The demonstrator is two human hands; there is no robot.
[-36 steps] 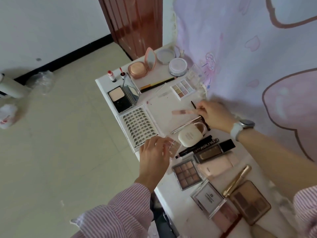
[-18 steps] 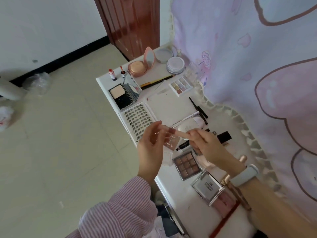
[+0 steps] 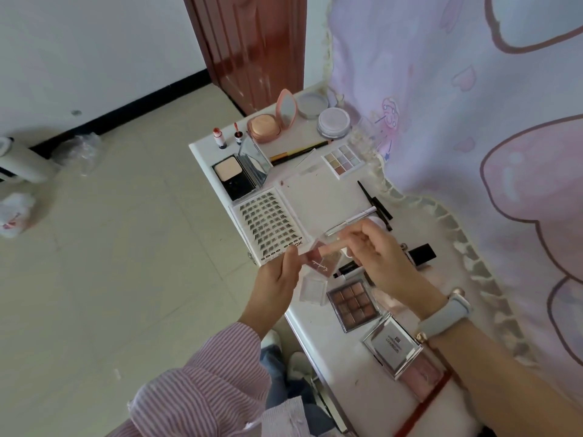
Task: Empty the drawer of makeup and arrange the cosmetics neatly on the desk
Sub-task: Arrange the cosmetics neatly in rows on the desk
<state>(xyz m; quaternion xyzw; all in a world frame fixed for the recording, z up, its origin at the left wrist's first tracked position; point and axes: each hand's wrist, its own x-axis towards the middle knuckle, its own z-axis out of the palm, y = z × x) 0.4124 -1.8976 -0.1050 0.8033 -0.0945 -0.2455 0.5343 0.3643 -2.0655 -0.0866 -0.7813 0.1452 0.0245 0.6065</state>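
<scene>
Most cosmetics already lie on the desk (image 3: 318,329), from the lash tray (image 3: 268,225) at 10 o'clock to the brown palette (image 3: 353,302) at 5 (drawer unseen). Left hand (image 3: 277,288) pinches a small pink case (image 3: 320,260) mid-frame; right hand (image 3: 385,257) grips a pink tube (image 3: 339,246) against it.
</scene>
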